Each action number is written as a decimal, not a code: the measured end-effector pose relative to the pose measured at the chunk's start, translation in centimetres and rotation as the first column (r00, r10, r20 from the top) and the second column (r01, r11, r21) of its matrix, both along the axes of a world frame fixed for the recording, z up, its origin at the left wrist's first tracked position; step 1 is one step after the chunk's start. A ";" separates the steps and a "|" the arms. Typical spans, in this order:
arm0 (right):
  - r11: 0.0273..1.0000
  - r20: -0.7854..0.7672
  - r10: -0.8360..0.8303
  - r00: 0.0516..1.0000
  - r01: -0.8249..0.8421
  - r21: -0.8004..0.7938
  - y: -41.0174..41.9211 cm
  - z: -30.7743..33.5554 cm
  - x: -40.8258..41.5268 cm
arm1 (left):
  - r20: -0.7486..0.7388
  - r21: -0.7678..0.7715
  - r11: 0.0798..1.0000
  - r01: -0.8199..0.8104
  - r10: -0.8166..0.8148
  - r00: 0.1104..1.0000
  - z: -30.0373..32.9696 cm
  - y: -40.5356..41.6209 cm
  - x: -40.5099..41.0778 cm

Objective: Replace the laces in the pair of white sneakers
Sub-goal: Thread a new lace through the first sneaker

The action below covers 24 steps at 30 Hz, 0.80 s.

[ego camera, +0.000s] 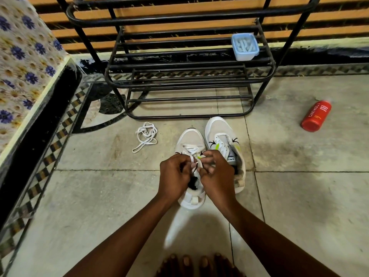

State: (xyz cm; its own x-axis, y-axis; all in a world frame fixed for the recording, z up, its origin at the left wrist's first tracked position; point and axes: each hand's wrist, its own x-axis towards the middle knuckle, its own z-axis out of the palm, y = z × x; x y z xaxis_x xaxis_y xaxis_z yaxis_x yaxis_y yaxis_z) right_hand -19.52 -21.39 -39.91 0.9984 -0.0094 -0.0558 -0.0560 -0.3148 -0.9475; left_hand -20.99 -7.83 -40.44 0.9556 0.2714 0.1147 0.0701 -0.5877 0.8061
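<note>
Two white sneakers stand side by side on the floor, toes pointing away from me. The left sneaker (190, 139) has a white lace (192, 159) threaded through its front eyelets. My left hand (174, 176) and my right hand (216, 172) are together over its tongue, each pinching an end of that lace. The right sneaker (221, 134) stands just beside it, its tongue exposed, with no hand touching it. A loose white lace (145, 135) lies tangled on the floor to the left of the shoes.
A black metal shoe rack (187, 76) stands right behind the sneakers, with a pale blue plastic box (244, 47) of laces on its shelf. A red bottle (316, 115) lies on the floor at the right. A floral-covered bed edge (26, 62) is at the left. My toes (191, 264) show at the bottom.
</note>
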 end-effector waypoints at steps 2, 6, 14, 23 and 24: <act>1.000 -0.009 -0.004 1.000 0.004 -0.015 0.0 0.1 0.0 | -0.058 -0.028 1.000 -0.013 0.011 0.998 0.1 0.3 0.4; 1.000 -0.016 0.000 1.000 0.000 0.009 -0.1 0.2 0.1 | -0.037 0.056 0.998 0.042 -0.040 0.999 0.3 0.1 1.0; 0.998 0.013 0.022 1.000 -0.021 -0.054 -0.2 0.1 0.2 | 0.017 0.082 0.996 0.027 -0.029 0.999 -0.2 0.1 0.9; 0.998 0.020 0.053 0.998 -0.052 -0.019 0.0 0.0 0.2 | -0.182 -0.295 0.952 -0.087 0.034 0.983 0.3 0.0 1.0; 0.998 0.028 0.055 0.998 -0.054 -0.026 -0.1 0.2 0.2 | -0.181 -0.316 0.946 -0.069 0.011 0.984 0.5 -0.1 1.1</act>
